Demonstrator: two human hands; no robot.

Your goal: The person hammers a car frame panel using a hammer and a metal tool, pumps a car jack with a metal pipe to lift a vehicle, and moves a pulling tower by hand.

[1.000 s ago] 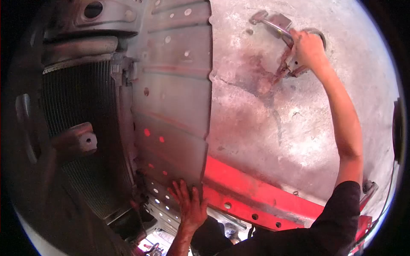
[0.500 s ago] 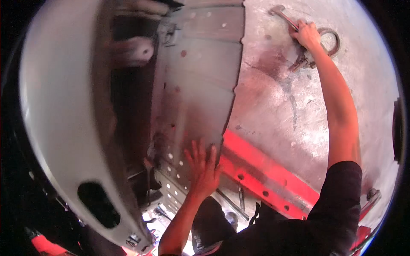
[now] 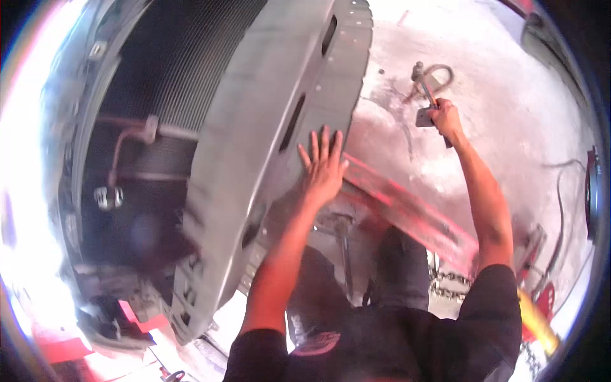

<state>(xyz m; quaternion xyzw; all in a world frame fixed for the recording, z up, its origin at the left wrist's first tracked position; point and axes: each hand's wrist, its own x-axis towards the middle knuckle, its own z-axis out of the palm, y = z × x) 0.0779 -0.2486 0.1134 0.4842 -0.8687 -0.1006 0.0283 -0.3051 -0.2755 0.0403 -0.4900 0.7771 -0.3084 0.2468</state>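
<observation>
My left hand (image 3: 326, 170) lies with spread fingers on the grey perforated metal panel (image 3: 340, 83) of a vehicle's front. My right hand (image 3: 445, 118) is wrapped round the handle of a hammer (image 3: 426, 88), whose head points up and away from me. A small dark metal plate (image 3: 425, 117) is beside that hand, and whether the fingers hold it too is unclear. Beyond the hammer head, a metal ring (image 3: 450, 75) lies on the concrete floor (image 3: 394, 127).
A red metal beam (image 3: 414, 207) runs diagonally in front of my legs. To the left are a grey bumper beam (image 3: 254, 140) and a dark radiator (image 3: 184, 70). A chain (image 3: 450, 285) and a yellow bar (image 3: 538, 321) are at the lower right.
The view has swung and pulled back. My right hand has lifted the hammer off the ring area and moved nearer to me. My left hand stays spread on the panel.
</observation>
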